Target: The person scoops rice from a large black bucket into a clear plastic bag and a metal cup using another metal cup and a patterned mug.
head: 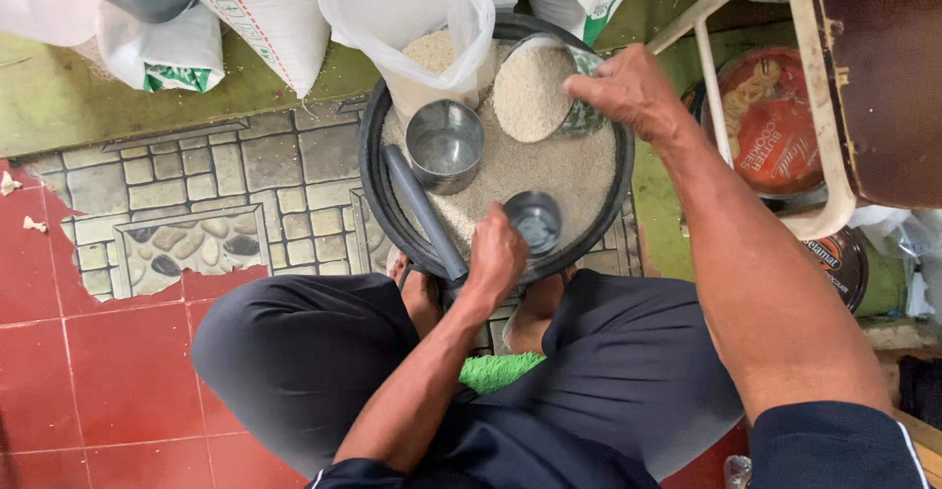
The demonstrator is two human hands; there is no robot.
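Observation:
A round black tub of white rice sits on the floor between my knees. My right hand grips a metal can heaped with rice, tilted above the far side of the tub. Near the tub's front edge, my left hand holds a small empty metal cup. A larger empty metal can stands in the rice at the left. A clear plastic bag holding some rice leans over the tub's back rim. A grey pipe-like stick lies across the rice.
White sacks stand along the back. At the right, a white frame and a dark wooden panel rise over red round tins. Red tiles and stone-pattern flooring lie at left.

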